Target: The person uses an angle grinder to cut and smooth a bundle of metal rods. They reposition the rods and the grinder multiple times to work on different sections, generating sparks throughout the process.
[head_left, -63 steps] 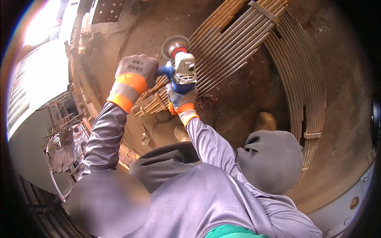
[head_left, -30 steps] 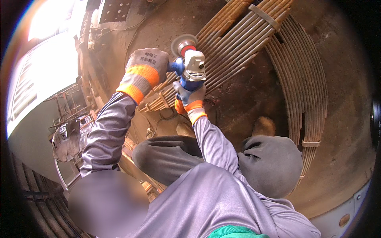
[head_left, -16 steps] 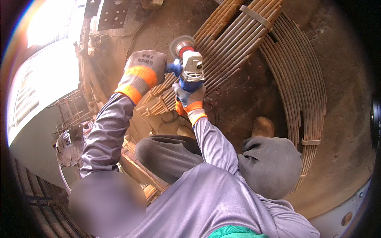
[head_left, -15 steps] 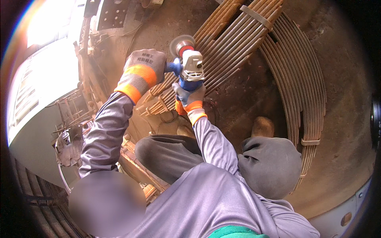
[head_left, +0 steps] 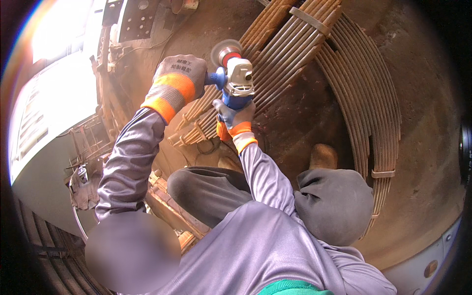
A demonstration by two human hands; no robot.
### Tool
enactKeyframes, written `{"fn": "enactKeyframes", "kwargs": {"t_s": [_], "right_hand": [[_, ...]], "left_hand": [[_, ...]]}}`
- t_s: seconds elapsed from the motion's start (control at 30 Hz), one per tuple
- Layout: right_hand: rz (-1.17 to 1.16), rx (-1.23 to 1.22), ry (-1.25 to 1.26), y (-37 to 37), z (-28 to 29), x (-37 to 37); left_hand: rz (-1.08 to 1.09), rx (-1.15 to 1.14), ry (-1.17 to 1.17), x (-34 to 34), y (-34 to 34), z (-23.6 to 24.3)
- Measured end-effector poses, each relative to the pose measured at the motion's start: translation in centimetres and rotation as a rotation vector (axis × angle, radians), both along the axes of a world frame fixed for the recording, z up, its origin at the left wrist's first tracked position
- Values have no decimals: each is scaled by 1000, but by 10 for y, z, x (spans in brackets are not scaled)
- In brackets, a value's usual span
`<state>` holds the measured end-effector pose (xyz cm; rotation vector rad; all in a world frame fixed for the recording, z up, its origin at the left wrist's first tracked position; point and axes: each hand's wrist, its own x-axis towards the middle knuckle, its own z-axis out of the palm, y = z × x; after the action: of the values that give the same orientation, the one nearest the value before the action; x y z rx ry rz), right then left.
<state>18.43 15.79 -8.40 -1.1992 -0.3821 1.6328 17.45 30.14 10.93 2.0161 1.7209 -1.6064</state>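
At the far left, bright light comes through an opening (head_left: 54,44), with a grey-green panel (head_left: 44,184) below it and a dark perforated plate (head_left: 136,22) at the top. The left hand (head_left: 178,78), in a grey glove with an orange-striped cuff, is closed around the blue side handle (head_left: 215,78) of a power grinder. The grinder's round wheel (head_left: 223,53), with a red ring behind it, points away from the person and sits at the left edge of a stack of long metal strips; whether it touches them, I cannot tell. The white and blue grinder (head_left: 239,73) is held above this brown stack (head_left: 282,66), which runs diagonally upward to the right and carries a metal band (head_left: 309,20). The right hand (head_left: 237,115), gloved in the same way, grips the blue body from below. Further right, a boot (head_left: 323,156) stands on the floor (head_left: 427,118) just beyond the person's grey-trousered knee (head_left: 337,206). Next comes a second, curved stack (head_left: 361,86) with its own band (head_left: 383,174), then a light grey metal beam (head_left: 410,273) with a hole at lower right.
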Motion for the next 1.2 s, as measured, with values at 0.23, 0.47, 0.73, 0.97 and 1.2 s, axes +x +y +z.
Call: {"fn": "enactKeyframes", "kwargs": {"t_s": [0.23,0.47,0.73,0.97,1.2], "right_hand": [[-85,-29,36,-1,-9,-5],[-60,-37,7,0,-12,-14],[-107,-21,-32,2,-7,-12],[-127,-44,-17,3,-6,-15],[-115,-61,56,6,6,-8]], "left_hand": [[-35,-10,-13,6,4,-2],[-40,-5,8,8,4,2],[-62,-2,-12,9,6,5],[-83,6,-1,11,7,5],[-83,-2,8,16,8,9]]}}
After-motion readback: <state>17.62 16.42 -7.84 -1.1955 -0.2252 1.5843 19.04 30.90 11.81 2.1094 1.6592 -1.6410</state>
